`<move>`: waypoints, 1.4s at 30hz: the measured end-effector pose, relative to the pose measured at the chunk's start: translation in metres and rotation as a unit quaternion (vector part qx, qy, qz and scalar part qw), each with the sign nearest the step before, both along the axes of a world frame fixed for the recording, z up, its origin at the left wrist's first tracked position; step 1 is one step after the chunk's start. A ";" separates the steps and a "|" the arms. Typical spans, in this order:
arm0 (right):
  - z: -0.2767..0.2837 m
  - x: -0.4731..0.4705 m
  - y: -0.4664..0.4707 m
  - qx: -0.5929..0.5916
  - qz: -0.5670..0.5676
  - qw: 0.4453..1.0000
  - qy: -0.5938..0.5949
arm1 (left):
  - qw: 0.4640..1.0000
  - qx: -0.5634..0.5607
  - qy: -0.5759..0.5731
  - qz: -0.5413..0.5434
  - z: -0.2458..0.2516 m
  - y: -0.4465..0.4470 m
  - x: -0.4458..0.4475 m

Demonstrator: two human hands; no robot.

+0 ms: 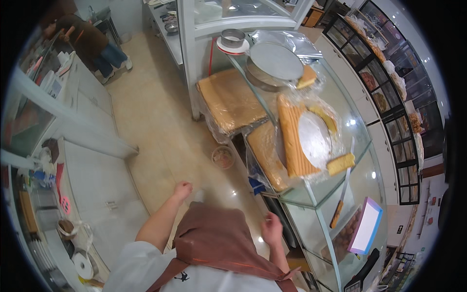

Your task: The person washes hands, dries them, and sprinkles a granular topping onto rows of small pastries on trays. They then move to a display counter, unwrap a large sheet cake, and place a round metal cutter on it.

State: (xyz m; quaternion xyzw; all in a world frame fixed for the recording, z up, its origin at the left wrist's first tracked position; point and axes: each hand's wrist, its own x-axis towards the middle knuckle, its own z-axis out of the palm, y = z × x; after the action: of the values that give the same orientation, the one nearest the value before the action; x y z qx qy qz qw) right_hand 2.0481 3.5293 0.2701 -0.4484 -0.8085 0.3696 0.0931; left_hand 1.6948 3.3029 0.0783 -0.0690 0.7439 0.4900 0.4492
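My left hand [183, 190] hangs over the tiled floor, fingers curled in, with nothing visible in it. On the other side of my brown apron [215, 235], my right hand [273, 229] is loosely curled beside the glass display counter; its palm side is hidden. A ridged sheet of sponge cake [293, 146], with a round cut out of it, lies on plastic film on the counter. Beside it are a cut sponge piece [341, 164] and a long knife [343, 197] with a wooden handle. A large metal cake ring [268, 76] stands behind, bearing a pale round disc [276, 61].
Film-covered cake trays [233, 100] jut out left of the counter. A small metal ring [232, 37] sits at the back. A plastic tub [223, 157] is low by the counter. White cabinets [105, 189] line the left. Another person [85, 40] bends over at the far left.
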 end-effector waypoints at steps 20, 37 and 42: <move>-0.278 -0.433 0.101 -0.661 -0.496 0.334 0.454 | 0.969 0.019 -0.211 0.127 -0.060 0.221 -0.376; -0.175 -0.444 0.070 -0.502 -0.566 0.451 0.475 | 0.946 0.130 -0.286 0.078 -0.089 0.304 -0.517; -0.181 -0.452 0.058 -0.492 -0.563 0.480 0.458 | 0.954 0.085 -0.279 0.073 -0.076 0.303 -0.545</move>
State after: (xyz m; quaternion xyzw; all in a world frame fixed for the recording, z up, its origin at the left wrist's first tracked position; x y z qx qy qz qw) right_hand 1.5963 3.5869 0.0893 -0.5470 0.0890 0.7284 0.4028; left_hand 1.1497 3.6062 0.0023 -0.2187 0.5376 0.5443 0.6057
